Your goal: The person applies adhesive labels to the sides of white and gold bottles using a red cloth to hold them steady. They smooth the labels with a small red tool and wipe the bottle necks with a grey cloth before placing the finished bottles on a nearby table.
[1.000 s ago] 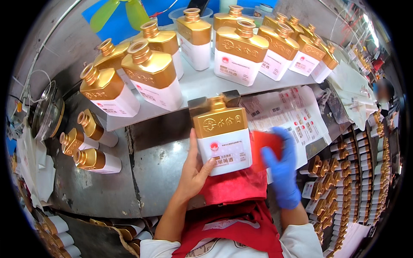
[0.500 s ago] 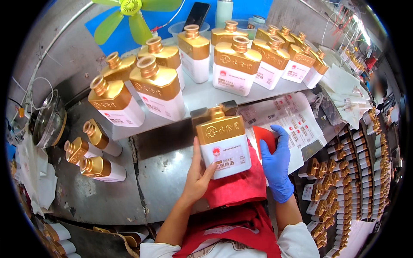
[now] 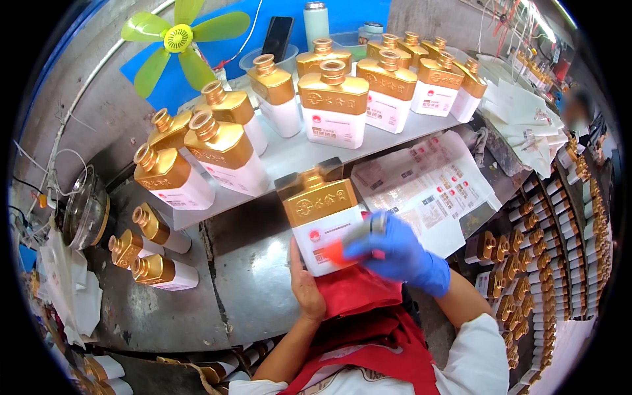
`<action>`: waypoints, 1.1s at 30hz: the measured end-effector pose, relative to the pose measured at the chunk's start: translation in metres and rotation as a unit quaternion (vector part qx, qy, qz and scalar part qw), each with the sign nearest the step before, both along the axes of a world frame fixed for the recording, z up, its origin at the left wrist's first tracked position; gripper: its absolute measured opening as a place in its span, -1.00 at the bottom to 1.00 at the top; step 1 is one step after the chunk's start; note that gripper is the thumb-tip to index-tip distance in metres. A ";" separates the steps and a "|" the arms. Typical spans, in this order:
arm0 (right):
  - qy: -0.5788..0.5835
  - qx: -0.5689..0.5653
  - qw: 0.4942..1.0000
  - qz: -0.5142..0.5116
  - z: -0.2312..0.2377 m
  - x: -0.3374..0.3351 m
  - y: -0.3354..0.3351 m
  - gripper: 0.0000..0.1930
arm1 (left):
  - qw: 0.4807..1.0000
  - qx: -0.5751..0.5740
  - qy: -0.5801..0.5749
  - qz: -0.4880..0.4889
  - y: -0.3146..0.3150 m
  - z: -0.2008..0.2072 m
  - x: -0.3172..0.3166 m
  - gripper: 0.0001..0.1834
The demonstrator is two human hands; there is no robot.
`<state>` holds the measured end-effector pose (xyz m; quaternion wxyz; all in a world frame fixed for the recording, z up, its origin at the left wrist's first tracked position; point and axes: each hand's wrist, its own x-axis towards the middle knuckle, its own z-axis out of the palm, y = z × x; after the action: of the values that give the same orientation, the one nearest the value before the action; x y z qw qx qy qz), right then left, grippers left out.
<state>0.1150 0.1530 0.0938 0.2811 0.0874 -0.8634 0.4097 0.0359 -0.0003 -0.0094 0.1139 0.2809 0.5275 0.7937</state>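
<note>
A gold-and-white bottle (image 3: 322,224) leans on a red cloth pad (image 3: 362,289), its neck between two dark blocks (image 3: 331,168). Bare, my left hand (image 3: 305,289) grips the bottle's lower left side, fingers partly hidden behind it. In a blue glove, my right hand (image 3: 401,253) presses a flat red-orange piece (image 3: 337,254) against the lower front of the bottle, over its printing. Motion smears that hand, and a greyish part shows near its fingers. Right of the bottle lies a printed label sheet (image 3: 428,197) on white paper.
Several gold-and-white bottles (image 3: 332,108) stand along a raised grey shelf (image 3: 289,158). Smaller groups of bottles (image 3: 164,273) lie on the metal table at left. A green fan (image 3: 178,38), a phone (image 3: 277,36) and a flask (image 3: 316,23) are behind. Racks of bottles (image 3: 556,263) fill the right.
My right hand has swung left from beside the bottle onto its front with the red piece. My left hand has slid lower on the bottle's side. The whole view has shifted slightly.
</note>
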 end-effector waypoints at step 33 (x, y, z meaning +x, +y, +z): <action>-0.392 -0.101 0.893 -0.199 -0.069 0.061 0.017 -0.48 | 0.979 -0.195 0.054 -0.006 -0.015 0.006 0.027 0.34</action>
<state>0.1756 0.1701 0.0249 0.0028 -0.2826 -0.8571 0.4308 0.0634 -0.0153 -0.0038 0.1423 0.2993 0.6756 0.6586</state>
